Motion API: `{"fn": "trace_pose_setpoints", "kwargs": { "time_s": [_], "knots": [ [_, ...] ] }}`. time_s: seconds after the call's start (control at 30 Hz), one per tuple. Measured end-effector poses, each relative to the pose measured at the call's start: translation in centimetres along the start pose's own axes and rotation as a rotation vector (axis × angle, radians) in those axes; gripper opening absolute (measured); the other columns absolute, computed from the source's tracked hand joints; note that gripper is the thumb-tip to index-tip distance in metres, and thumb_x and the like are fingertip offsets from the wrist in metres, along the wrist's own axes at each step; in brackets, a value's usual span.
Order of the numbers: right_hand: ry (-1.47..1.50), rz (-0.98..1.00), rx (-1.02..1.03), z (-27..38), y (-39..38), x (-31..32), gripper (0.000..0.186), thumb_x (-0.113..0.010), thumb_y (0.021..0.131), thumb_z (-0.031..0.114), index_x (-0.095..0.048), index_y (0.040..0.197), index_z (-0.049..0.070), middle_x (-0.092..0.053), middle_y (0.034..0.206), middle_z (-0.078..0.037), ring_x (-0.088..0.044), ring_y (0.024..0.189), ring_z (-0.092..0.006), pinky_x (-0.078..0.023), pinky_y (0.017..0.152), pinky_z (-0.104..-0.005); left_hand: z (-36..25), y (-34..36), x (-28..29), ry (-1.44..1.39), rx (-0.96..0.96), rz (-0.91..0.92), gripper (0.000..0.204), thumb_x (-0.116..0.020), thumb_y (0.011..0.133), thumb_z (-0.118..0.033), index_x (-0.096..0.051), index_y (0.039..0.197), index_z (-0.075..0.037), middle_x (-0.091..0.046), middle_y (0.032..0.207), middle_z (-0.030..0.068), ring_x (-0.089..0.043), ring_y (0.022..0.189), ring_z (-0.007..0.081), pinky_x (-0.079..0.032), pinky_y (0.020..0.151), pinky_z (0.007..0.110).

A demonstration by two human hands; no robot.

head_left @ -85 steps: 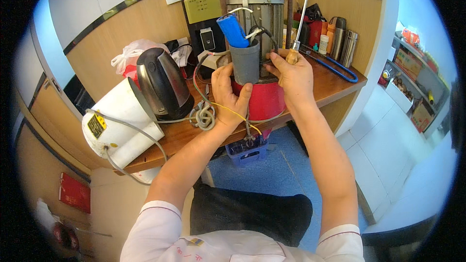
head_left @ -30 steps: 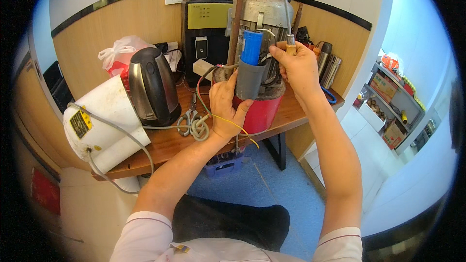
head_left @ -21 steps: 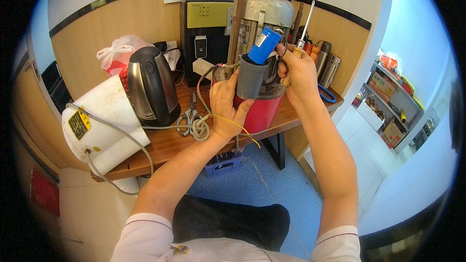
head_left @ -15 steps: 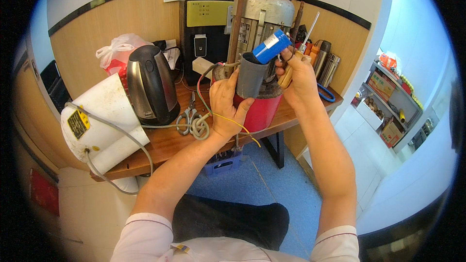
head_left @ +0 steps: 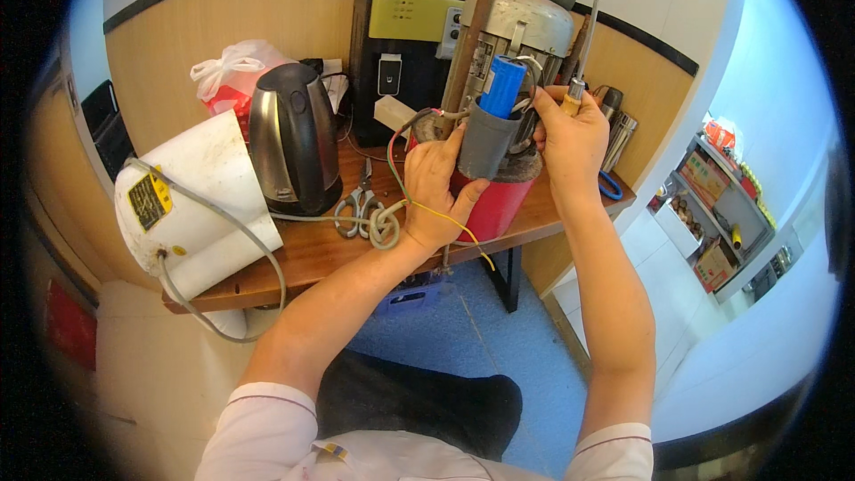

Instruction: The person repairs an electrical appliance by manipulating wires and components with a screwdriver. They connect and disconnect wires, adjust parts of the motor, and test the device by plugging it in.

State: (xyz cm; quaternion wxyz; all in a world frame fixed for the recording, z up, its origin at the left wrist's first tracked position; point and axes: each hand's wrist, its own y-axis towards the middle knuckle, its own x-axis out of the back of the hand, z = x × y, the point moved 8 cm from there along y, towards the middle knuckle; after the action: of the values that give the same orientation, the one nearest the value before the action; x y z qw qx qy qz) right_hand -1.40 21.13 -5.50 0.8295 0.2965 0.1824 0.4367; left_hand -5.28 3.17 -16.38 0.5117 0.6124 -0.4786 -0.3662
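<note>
My left hand (head_left: 436,183) is closed on the grey plastic sleeve (head_left: 484,141), from which a blue cylinder (head_left: 504,85) sticks up. My right hand (head_left: 574,147) grips the wooden handle of a screwdriver (head_left: 571,103), shaft pointing up, with thumb and forefinger at the white and dark wires beside the cylinder; whether they pinch a wire is unclear. Behind both hands rises a worn silver motor (head_left: 525,7) on a red round base (head_left: 499,209), flanked by rusty rods. Red, green and yellow wires (head_left: 452,220) run past my left hand. The sleeve hides part of the motor.
On the wooden table (head_left: 233,292) are a white metal housing (head_left: 200,207), a steel kettle (head_left: 287,142), scissors (head_left: 349,218), coiled cable, a bagged item (head_left: 233,80) and a water dispenser (head_left: 396,18). Several flasks (head_left: 619,138) stand right of the motor. Shelves (head_left: 726,209) are beyond the doorway.
The blue cylinder tipped rightward about half a second ago and now stands more upright in the sleeve. My right hand has shifted with the screwdriver. The whole view has moved slightly.
</note>
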Motion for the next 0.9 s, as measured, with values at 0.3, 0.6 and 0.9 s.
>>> {"fn": "trace_pose_setpoints", "kwargs": {
  "time_s": [0.3, 0.6, 0.9],
  "knots": [
    [0.136, 0.032, -0.003, -0.2, -0.6, -0.4, 0.016, -0.077, 0.096, 0.015, -0.068, 0.102, 0.002, -0.061, 0.069, 0.001, -0.055, 0.051, -0.0059, -0.040, 0.046, -0.0218, -0.3, 0.1, 0.3, -0.021, 0.008, 0.000, 0.075, -0.067, 0.097, -0.052, -0.052, 0.149, 0.001, -0.065, 0.113, 0.0171, -0.057, 0.108, 0.0364, -0.039, 0.101, 0.047],
    [0.123, -0.097, 0.015, 0.3, -5.4, 3.5, 0.018, -0.063, 0.105, 0.016, -0.063, 0.092, 0.004, -0.052, 0.061, 0.002, -0.043, 0.047, -0.0045, -0.032, 0.041, -0.0232, -0.3, -0.1, 0.5, -0.024, 0.003, -0.022, 0.074, -0.072, 0.093, -0.046, -0.053, 0.148, 0.000, -0.064, 0.115, 0.0174, -0.056, 0.111, 0.0371, -0.039, 0.102, 0.048],
    [0.018, -0.061, -0.333, -11.9, -17.9, 9.4, 0.025, -0.065, 0.105, 0.021, -0.062, 0.087, 0.004, -0.057, 0.064, -0.002, -0.048, 0.045, -0.0079, -0.034, 0.040, -0.0253, -0.3, -0.2, 0.6, -0.018, 0.008, -0.016, 0.070, -0.076, 0.091, -0.042, -0.054, 0.141, 0.001, -0.062, 0.121, 0.0196, -0.055, 0.113, 0.0391, -0.041, 0.103, 0.049]
  ]
}}
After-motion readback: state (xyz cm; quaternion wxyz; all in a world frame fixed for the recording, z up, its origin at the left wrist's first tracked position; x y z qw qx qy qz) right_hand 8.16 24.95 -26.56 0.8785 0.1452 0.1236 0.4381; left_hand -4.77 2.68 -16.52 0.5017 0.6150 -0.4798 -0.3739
